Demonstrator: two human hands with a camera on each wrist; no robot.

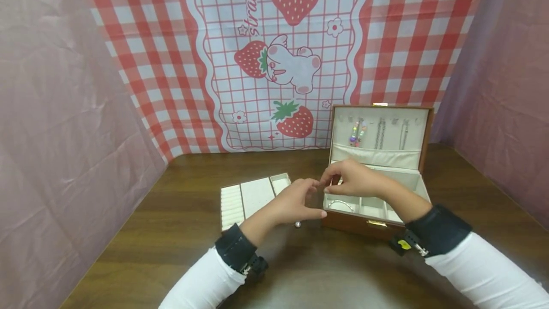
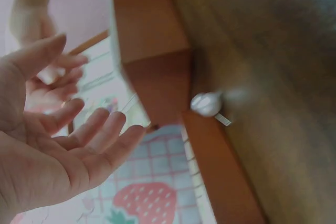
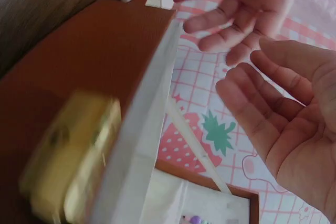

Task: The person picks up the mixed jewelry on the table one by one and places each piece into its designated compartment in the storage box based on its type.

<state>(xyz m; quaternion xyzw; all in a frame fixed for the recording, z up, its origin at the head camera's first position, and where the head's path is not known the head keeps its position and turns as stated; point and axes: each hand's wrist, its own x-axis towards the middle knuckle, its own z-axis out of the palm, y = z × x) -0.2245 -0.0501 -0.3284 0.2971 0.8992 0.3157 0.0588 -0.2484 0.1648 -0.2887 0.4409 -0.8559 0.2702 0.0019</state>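
Note:
My left hand [image 1: 293,202] hovers between a cream-lined jewelry tray [image 1: 256,195] and a brown jewelry box [image 1: 343,221], fingers loosely bent and palm bare. Over the box's left end, my right hand [image 1: 358,179] has its fingertips close to the left ones; the right wrist view shows nothing in it. The box's lid stands up, with a colorful beaded strand [image 1: 355,133] and silver chains [image 1: 380,133] hung inside. A silver bangle [image 1: 340,202] lies in the front left compartment. On the table below my left hand sits a pearl piece [image 2: 206,104], beside tray and box.
The tray lies flat on the wooden table [image 1: 180,242], ring rolls [image 1: 232,206] at its left. A gold clasp [image 1: 377,223] is on the box's front. A strawberry-printed cloth [image 1: 274,85] hangs behind, with pink curtains [image 1: 64,132] at the sides.

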